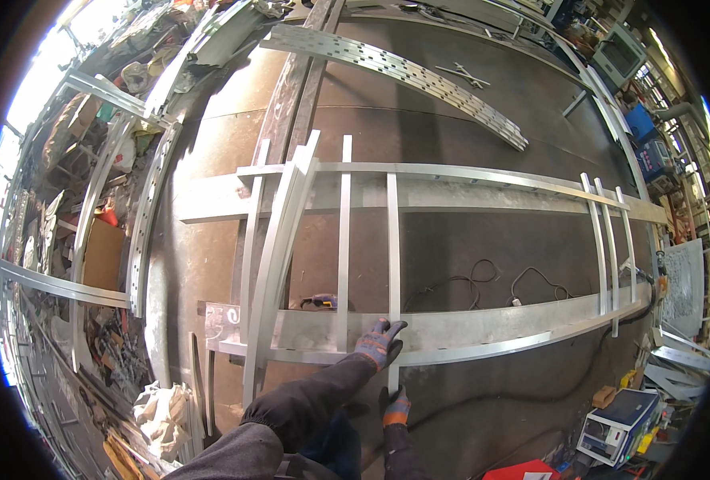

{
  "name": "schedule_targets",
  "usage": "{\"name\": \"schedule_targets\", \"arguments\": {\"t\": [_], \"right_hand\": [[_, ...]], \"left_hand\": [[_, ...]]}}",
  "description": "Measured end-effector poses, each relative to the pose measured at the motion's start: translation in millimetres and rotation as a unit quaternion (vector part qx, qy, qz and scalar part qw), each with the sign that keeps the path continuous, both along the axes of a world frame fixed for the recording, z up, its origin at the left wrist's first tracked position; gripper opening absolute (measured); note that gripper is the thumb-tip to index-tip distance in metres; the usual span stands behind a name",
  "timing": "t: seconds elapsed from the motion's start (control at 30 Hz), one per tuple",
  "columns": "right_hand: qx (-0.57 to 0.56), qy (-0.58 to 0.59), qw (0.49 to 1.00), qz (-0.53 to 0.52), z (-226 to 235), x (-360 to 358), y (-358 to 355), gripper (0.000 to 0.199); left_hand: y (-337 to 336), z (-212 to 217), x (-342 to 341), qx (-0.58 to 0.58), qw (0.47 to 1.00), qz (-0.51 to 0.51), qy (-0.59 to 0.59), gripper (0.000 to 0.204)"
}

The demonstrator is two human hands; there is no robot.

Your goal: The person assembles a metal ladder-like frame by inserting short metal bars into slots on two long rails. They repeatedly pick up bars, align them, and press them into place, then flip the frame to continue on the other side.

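My left hand [377, 346], in a grey and orange glove, lies across a silver metal bar [394, 248], its fingers stretched out toward the right. The bar runs away from me over two long metal rails, a near rail [491, 342] and a far rail [467, 173]. At the bar's near end, my right hand [396, 408], gloved the same way, has its fingers on both sides of it. To the left, another crossbar [344, 232] lies parallel. Farther left, several longer profiles [279, 248] lie slanted across the rails.
Three short crossbars [599, 248] sit at the rails' right end. Beyond the far rail lies a bundle of perforated profiles [403, 68]. A dark cable [483, 276] is between the rails. A blue and white machine [617, 428] stands lower right; a cluttered rack [103, 248] fills the left.
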State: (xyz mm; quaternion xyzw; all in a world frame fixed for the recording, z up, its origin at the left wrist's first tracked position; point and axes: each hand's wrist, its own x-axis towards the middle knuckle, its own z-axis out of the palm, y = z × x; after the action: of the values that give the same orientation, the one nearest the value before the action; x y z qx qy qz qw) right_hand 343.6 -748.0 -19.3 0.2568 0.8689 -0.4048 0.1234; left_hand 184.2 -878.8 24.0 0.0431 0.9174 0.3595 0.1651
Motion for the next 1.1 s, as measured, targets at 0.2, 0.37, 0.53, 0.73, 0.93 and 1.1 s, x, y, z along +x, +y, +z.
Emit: {"name": "schedule_targets", "arguments": {"t": [0.2, 0.37, 0.53, 0.73, 0.93, 1.1], "right_hand": [[0.033, 0.021, 0.999, 0.006, -15, 5, 3, 0.036], [0.056, 0.025, 0.998, 0.011, -28, 10, 3, 0.036], [0.056, 0.033, 0.998, -0.003, -29, 12, 3, 0.037], [0.077, 0.003, 0.997, 0.028, -16, 6, 2, 0.034], [0.047, 0.02, 0.999, 0.015, -8, 3, 1, 0.032], [0.057, 0.001, 0.998, 0.025, -9, 4, 3, 0.034]], "left_hand": [[-1, -2, 0, -0.005, 1.0, -0.008, 0.007, 0.052], [-1, -2, 2, -0.004, 1.0, -0.01, 0.007, 0.053], [0, 1, 1, -0.008, 1.0, -0.01, 0.001, 0.053], [-5, 7, -5, 0.002, 1.0, -0.029, -0.005, 0.052], [-5, 3, -6, -0.01, 0.999, -0.039, -0.005, 0.052], [-6, -2, -3, -0.007, 0.999, -0.038, 0.001, 0.052]]}}
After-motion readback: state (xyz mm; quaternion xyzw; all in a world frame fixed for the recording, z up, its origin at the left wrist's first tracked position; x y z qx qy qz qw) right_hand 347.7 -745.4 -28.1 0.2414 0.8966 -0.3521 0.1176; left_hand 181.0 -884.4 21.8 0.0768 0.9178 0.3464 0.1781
